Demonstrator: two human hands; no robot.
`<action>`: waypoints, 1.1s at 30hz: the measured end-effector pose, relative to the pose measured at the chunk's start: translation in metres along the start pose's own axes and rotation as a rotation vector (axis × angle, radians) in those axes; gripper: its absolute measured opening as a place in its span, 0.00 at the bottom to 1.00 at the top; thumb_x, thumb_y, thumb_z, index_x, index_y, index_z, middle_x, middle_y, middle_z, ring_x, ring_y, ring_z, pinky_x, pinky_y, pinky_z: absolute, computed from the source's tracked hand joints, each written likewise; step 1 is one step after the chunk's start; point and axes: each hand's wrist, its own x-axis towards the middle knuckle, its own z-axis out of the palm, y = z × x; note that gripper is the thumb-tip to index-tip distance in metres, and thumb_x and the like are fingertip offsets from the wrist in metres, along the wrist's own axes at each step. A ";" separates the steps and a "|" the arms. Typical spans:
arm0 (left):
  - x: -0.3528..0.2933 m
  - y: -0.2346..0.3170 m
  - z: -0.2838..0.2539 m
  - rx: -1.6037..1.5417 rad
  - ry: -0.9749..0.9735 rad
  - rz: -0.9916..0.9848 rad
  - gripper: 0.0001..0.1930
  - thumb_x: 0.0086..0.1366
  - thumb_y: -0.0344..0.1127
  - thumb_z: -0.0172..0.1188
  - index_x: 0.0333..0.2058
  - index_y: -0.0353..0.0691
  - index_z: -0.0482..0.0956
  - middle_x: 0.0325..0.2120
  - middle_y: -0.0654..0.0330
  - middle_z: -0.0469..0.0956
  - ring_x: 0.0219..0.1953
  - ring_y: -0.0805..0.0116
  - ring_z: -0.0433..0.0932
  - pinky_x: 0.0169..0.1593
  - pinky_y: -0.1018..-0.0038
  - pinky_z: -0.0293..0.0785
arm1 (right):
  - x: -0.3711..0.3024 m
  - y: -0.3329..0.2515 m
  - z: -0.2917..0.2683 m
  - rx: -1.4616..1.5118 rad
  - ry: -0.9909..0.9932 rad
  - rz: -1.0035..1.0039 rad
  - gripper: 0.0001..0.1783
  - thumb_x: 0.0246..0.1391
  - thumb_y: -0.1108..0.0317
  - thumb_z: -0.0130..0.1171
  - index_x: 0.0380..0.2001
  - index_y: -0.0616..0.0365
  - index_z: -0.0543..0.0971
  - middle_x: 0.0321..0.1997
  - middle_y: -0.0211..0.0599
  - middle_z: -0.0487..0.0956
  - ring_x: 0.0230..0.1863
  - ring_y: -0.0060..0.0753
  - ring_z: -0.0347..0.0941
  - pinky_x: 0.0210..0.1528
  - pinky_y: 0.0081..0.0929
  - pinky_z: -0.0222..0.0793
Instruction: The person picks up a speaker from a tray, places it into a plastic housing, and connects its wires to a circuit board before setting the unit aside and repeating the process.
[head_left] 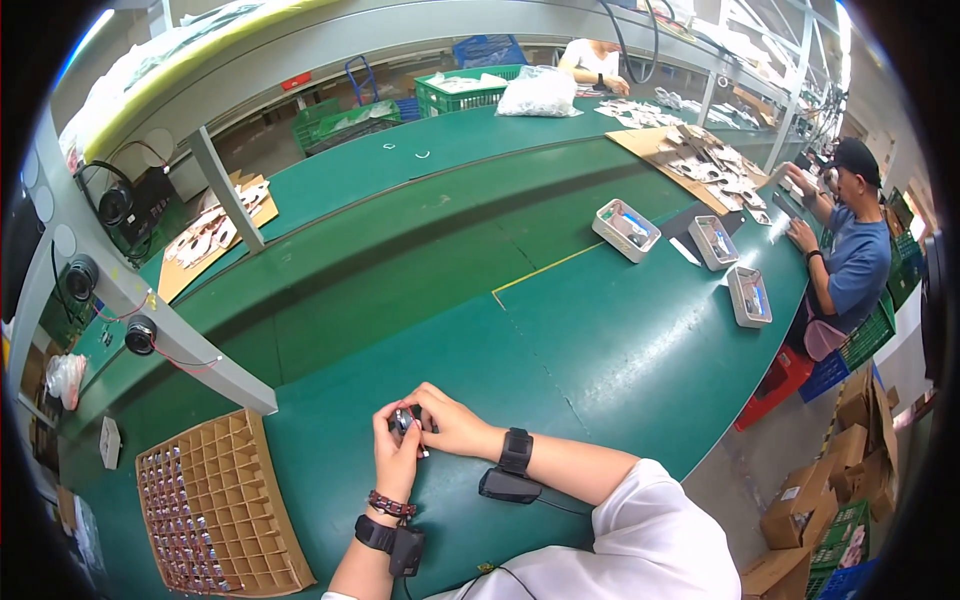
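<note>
Head view: both hands meet over the green counter (600, 340), close to its near edge. Left hand (397, 452) and right hand (452, 422) are touching each other, fingers curled around one small dark part (404, 421) pinched between them. Part is mostly hidden by fingers; only dark with a light glint, shape can't tell. Left grip: closed on the part from below/left. Right grip: fingertips closed on the same part from the right. Both held just above the counter surface, not resting on it as far as I can see.

Each wrist carries a black strap with a small black box; left wrist also has a beaded bracelet (391, 505).

Just left of the hands, at the near-left corner of the counter: a cardboard grid tray (250, 470), many cells filled with small dark pieces, the cells on its right side bare.

Far along the right edge: three white rectangular trays (750, 297) in a row, well apart from the hands. A second person in a blue shirt (855, 260) sits at that edge, hands on the counter. Past them, flat cardboard sheets (640, 143) with loose pieces on top. At the far end: a green crate (465, 92) and a clear bag (540, 92).
</note>
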 end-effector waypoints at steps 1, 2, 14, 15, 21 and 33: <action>-0.001 0.001 -0.001 0.005 -0.006 -0.004 0.17 0.66 0.31 0.53 0.52 0.39 0.62 0.33 0.65 0.69 0.26 0.82 0.66 0.24 0.85 0.64 | 0.001 0.000 0.001 0.000 -0.006 0.016 0.21 0.50 0.73 0.57 0.49 0.55 0.69 0.40 0.35 0.65 0.25 0.25 0.67 0.30 0.26 0.67; -0.001 0.001 -0.002 0.010 -0.013 -0.009 0.17 0.66 0.31 0.53 0.52 0.40 0.62 0.33 0.66 0.69 0.27 0.82 0.66 0.25 0.86 0.64 | 0.005 0.001 0.002 -0.001 -0.012 0.013 0.21 0.50 0.73 0.57 0.49 0.55 0.69 0.40 0.35 0.65 0.25 0.25 0.67 0.30 0.26 0.67; 0.000 -0.005 -0.005 0.080 0.004 0.014 0.19 0.65 0.31 0.55 0.52 0.41 0.62 0.37 0.62 0.72 0.28 0.81 0.71 0.25 0.85 0.67 | 0.003 0.006 0.004 -0.047 0.007 -0.044 0.20 0.50 0.73 0.56 0.48 0.57 0.67 0.40 0.36 0.65 0.26 0.27 0.69 0.31 0.27 0.68; -0.001 -0.005 -0.005 0.085 0.006 0.013 0.19 0.65 0.31 0.55 0.52 0.41 0.62 0.37 0.62 0.72 0.28 0.81 0.71 0.25 0.85 0.67 | 0.002 0.005 0.003 -0.055 0.005 -0.037 0.21 0.50 0.73 0.56 0.48 0.57 0.67 0.40 0.36 0.65 0.26 0.27 0.69 0.31 0.27 0.68; -0.003 -0.005 -0.003 0.090 0.005 0.028 0.19 0.64 0.31 0.55 0.53 0.41 0.62 0.38 0.62 0.73 0.30 0.80 0.72 0.25 0.85 0.68 | 0.000 0.004 0.003 -0.084 0.008 -0.031 0.21 0.49 0.73 0.56 0.48 0.58 0.67 0.40 0.36 0.65 0.26 0.28 0.70 0.31 0.28 0.68; 0.000 -0.009 -0.007 0.115 0.004 0.026 0.18 0.66 0.30 0.53 0.53 0.41 0.63 0.37 0.63 0.71 0.30 0.81 0.70 0.27 0.85 0.67 | 0.005 0.003 0.006 -0.135 0.031 -0.076 0.21 0.48 0.74 0.57 0.47 0.58 0.66 0.39 0.38 0.65 0.30 0.33 0.70 0.33 0.31 0.69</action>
